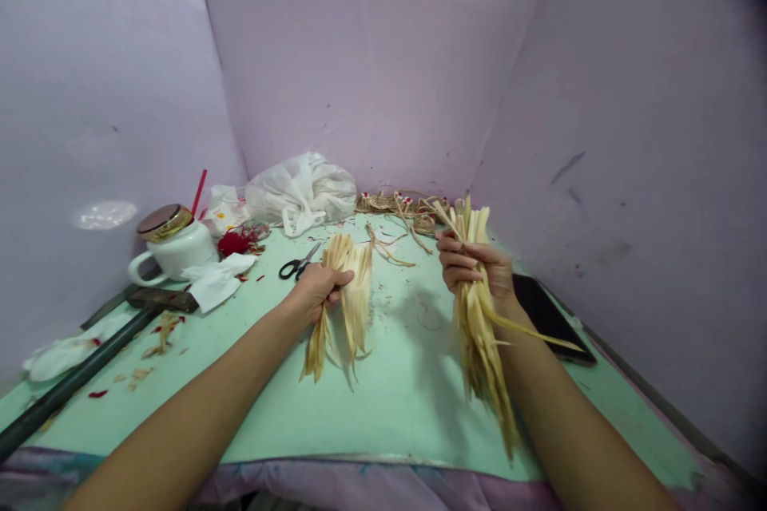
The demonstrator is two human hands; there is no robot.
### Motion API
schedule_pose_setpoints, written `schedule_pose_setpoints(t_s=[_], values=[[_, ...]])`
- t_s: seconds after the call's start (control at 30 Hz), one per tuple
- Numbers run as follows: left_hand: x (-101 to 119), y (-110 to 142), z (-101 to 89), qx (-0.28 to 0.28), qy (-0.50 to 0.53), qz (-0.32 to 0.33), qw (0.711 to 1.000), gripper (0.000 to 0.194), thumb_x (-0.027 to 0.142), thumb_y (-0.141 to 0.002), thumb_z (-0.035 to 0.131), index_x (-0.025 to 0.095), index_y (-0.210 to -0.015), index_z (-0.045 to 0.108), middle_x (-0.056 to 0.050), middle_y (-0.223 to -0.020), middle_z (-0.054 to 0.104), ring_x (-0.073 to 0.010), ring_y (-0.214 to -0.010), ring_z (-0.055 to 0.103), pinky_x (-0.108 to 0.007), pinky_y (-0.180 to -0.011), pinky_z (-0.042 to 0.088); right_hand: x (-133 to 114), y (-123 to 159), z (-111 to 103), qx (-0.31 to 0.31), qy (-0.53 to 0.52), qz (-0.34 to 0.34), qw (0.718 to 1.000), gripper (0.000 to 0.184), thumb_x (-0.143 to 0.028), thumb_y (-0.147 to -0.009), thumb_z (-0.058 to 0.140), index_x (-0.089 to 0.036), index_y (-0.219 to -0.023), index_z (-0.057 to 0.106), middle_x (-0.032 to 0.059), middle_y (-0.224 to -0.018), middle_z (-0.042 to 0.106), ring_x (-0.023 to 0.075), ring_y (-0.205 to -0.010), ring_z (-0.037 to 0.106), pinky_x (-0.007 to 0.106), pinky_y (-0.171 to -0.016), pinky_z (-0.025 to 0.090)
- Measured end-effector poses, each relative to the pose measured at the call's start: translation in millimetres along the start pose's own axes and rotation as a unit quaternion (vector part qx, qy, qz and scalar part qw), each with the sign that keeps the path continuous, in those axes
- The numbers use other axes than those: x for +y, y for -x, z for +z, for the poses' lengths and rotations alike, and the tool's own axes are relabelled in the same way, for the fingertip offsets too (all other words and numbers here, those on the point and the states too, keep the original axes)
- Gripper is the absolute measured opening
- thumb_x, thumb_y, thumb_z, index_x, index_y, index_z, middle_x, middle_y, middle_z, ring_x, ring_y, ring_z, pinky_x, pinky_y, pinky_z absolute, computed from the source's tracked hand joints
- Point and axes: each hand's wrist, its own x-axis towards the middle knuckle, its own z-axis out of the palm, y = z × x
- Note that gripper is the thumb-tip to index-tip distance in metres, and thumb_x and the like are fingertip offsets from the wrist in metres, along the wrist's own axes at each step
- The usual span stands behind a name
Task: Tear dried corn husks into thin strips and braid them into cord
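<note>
My left hand [319, 290] is closed on a small bunch of pale dried husk strips [358, 287], low over the middle of the table. Thumb and fingers pinch the strips, whose frayed ends hang toward me. To the right, my right hand [473, 265] wraps round a thicker, longer bundle of dried husks [478, 335], held upright above the table. One yellowish strip sticks out sideways across my right forearm. Black-handled scissors [293, 267] lie just behind my left hand, partly hidden by it.
On the left stand a white lidded mug [185, 251], a crumpled tissue [219, 281] and a hammer [159, 302] with a dark handle. A white plastic bag [305, 192] and twine pieces [389, 204] lie at the back. A dark tablet-like device [548, 319] rests on the right.
</note>
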Motion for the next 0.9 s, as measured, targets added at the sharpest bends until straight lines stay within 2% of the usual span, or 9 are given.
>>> schedule_pose_setpoints(t_s=[0.1,0.17,0.23,0.3,0.4,0.53,0.67,0.8,0.9], values=[[0,4,2.7,-0.006,-0.001,0.030,1.000,0.022,0.019,-0.064,0.062,0.016,-0.053,0.043,0.008,-0.032,0.034,-0.0027,-0.025,0.023,-0.017,-0.030,0.013,17,-9,1,0.050,-0.011,0.079,0.996,0.017,-0.005,-0.067,0.055,-0.014,-0.081,0.052,-0.0047,-0.056,0.044,0.0008,-0.040,0.036,0.004,-0.031,0.030],[-1,6,4.7,0.002,-0.020,0.059,0.998,0.023,0.020,-0.063,0.063,0.016,-0.052,0.042,0.008,-0.032,0.034,-0.0028,-0.025,0.024,-0.018,-0.031,0.014,34,-15,2,0.115,0.042,0.145,0.982,0.010,-0.005,-0.071,0.054,-0.014,-0.071,0.049,-0.0070,-0.047,0.038,0.0007,-0.035,0.032,0.006,-0.028,0.027],[-2,8,6.7,0.011,-0.047,0.082,0.995,0.025,0.021,-0.062,0.063,0.017,-0.050,0.041,0.008,-0.031,0.034,-0.0034,-0.025,0.025,-0.018,-0.031,0.015,51,-20,4,0.153,0.094,0.162,0.970,0.014,-0.008,-0.075,0.053,-0.014,-0.064,0.045,-0.0075,-0.042,0.035,0.0014,-0.032,0.031,0.008,-0.027,0.028],[-3,9,8.4,0.022,-0.071,0.096,0.993,0.025,0.022,-0.061,0.063,0.017,-0.049,0.041,0.007,-0.030,0.034,-0.0043,-0.026,0.027,-0.019,-0.031,0.017,63,-22,5,0.169,0.136,0.160,0.963,0.014,-0.009,-0.075,0.053,-0.013,-0.063,0.047,-0.0065,-0.042,0.037,0.0019,-0.032,0.033,0.009,-0.027,0.030],[-3,12,10.7,0.042,-0.094,0.110,0.989,0.025,0.021,-0.060,0.063,0.018,-0.048,0.041,0.007,-0.030,0.036,-0.0053,-0.026,0.029,-0.019,-0.031,0.020,70,-21,7,0.183,0.179,0.132,0.958,0.005,-0.006,-0.070,0.056,-0.011,-0.070,0.054,-0.0027,-0.051,0.049,0.0025,-0.036,0.040,0.009,-0.026,0.030],[-2,16,13.6,0.036,-0.102,0.116,0.987,0.025,0.021,-0.060,0.062,0.018,-0.047,0.041,0.007,-0.030,0.035,-0.0055,-0.027,0.029,-0.020,-0.032,0.021,73,-17,11,0.170,0.216,0.117,0.954,0.010,-0.008,-0.065,0.062,-0.008,-0.075,0.059,0.0032,-0.065,0.059,0.0033,-0.041,0.046,0.010,-0.025,0.029],[-4,18,16.0,0.014,-0.089,0.107,0.990,0.022,0.022,-0.061,0.062,0.018,-0.050,0.043,0.007,-0.031,0.036,-0.0055,-0.027,0.028,-0.020,-0.032,0.021,78,-15,15,0.157,0.233,0.121,0.952,0.012,-0.011,-0.061,0.065,-0.009,-0.071,0.058,0.0023,-0.059,0.058,0.0044,-0.040,0.046,0.010,-0.026,0.030],[-5,18,16.7,-0.002,-0.082,0.100,0.992,0.025,0.022,-0.061,0.063,0.018,-0.048,0.042,0.007,-0.030,0.035,-0.0054,-0.027,0.028,-0.019,-0.032,0.021,80,-15,14,0.157,0.234,0.093,0.955,0.024,-0.009,-0.056,0.067,-0.012,-0.077,0.057,-0.0015,-0.054,0.054,0.0068,-0.042,0.050,0.011,-0.026,0.028],[-5,19,16.7,-0.003,-0.078,0.097,0.992,0.026,0.021,-0.062,0.062,0.018,-0.047,0.041,0.007,-0.029,0.035,-0.0053,-0.027,0.028,-0.019,-0.031,0.021,79,-15,13,0.150,0.243,0.090,0.954,0.024,-0.010,-0.053,0.068,-0.012,-0.072,0.054,-0.0031,-0.049,0.052,0.0053,-0.039,0.046,0.011,-0.028,0.028]])
